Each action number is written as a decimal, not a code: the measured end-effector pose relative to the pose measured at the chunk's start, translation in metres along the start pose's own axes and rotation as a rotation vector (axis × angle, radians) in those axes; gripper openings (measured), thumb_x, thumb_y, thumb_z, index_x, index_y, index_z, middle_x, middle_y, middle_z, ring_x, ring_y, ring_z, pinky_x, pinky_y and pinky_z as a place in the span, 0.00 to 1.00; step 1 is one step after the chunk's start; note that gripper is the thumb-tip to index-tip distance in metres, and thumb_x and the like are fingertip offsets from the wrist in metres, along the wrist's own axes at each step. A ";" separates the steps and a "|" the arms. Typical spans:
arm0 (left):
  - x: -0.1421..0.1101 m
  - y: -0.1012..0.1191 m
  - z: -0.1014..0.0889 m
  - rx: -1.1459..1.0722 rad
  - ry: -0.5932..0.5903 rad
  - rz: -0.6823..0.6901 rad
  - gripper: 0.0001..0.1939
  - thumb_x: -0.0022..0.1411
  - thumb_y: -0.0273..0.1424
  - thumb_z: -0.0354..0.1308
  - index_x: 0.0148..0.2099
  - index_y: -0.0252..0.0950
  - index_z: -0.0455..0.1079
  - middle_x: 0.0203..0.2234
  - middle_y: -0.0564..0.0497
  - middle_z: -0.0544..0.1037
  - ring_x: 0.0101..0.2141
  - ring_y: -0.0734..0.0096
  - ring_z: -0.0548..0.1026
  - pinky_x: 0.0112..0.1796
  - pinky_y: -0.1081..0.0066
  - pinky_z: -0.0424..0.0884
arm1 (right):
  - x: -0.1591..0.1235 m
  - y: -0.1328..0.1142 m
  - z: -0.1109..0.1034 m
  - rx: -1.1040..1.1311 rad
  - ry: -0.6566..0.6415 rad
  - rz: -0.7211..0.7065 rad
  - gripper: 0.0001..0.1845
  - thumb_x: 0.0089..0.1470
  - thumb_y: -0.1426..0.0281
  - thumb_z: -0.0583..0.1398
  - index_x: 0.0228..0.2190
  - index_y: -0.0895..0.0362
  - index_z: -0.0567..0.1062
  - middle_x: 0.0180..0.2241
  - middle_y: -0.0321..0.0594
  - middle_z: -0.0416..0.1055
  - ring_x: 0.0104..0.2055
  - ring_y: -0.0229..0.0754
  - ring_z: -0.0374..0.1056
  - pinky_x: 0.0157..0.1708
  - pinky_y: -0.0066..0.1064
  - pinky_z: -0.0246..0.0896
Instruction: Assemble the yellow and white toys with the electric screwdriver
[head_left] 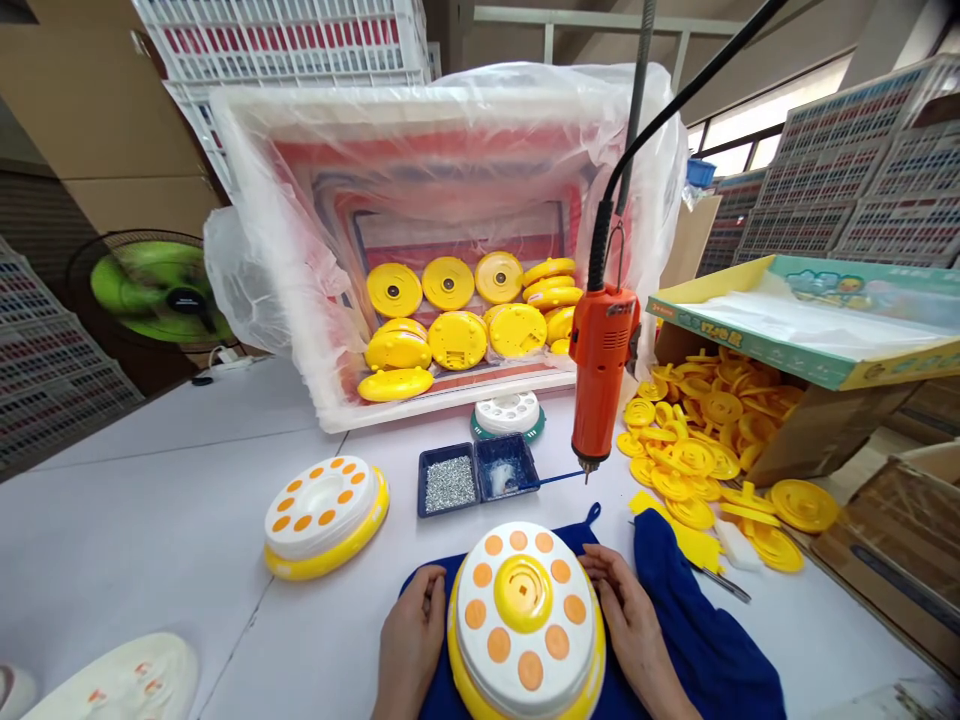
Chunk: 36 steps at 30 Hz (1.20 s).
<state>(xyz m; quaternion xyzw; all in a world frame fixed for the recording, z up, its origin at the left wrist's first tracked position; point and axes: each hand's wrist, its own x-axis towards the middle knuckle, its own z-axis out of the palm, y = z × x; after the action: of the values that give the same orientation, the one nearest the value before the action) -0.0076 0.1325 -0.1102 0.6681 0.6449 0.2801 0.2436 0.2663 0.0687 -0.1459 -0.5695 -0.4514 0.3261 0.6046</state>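
A round white-and-yellow toy base [510,665] with orange dots lies in front of me on a blue cloth [435,690]. A yellow round hub [523,592] with a small square hole sits at its centre. My left hand [412,635] rests left of the base, fingers curled in, a narrow gap from the rim. Anything inside those fingers is hidden. My right hand [628,620] lies along the right rim, fingers loosely bent and apart, tips at the edge. Above hangs an orange electric screwdriver [604,370], its bit pointing down.
Behind are a tray of screws [450,483], a tray with white grease [507,470] and a plastic-lined crate [330,400] of yellow discs. Another dotted base [326,515] stands left. Yellow parts [697,440] spill from a box at right, near a dark blue cloth [697,620].
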 end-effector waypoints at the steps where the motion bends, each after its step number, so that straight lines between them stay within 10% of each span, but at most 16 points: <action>1: 0.000 0.000 0.000 0.002 0.000 -0.002 0.15 0.64 0.41 0.43 0.40 0.41 0.69 0.27 0.51 0.79 0.29 0.62 0.77 0.32 0.67 0.68 | 0.000 -0.001 0.000 0.002 0.002 -0.002 0.15 0.60 0.66 0.53 0.47 0.56 0.71 0.41 0.47 0.76 0.44 0.48 0.73 0.46 0.40 0.70; 36: -0.003 0.004 -0.003 0.004 0.024 0.022 0.15 0.65 0.40 0.43 0.39 0.42 0.70 0.30 0.51 0.81 0.29 0.63 0.78 0.32 0.69 0.70 | 0.002 0.009 -0.002 -0.036 -0.012 0.021 0.17 0.58 0.61 0.56 0.46 0.55 0.73 0.41 0.47 0.77 0.44 0.51 0.74 0.46 0.41 0.72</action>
<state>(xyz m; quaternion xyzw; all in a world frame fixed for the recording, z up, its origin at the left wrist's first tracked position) -0.0062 0.1292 -0.1056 0.6722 0.6410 0.2894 0.2312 0.2695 0.0708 -0.1545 -0.5831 -0.4547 0.3277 0.5881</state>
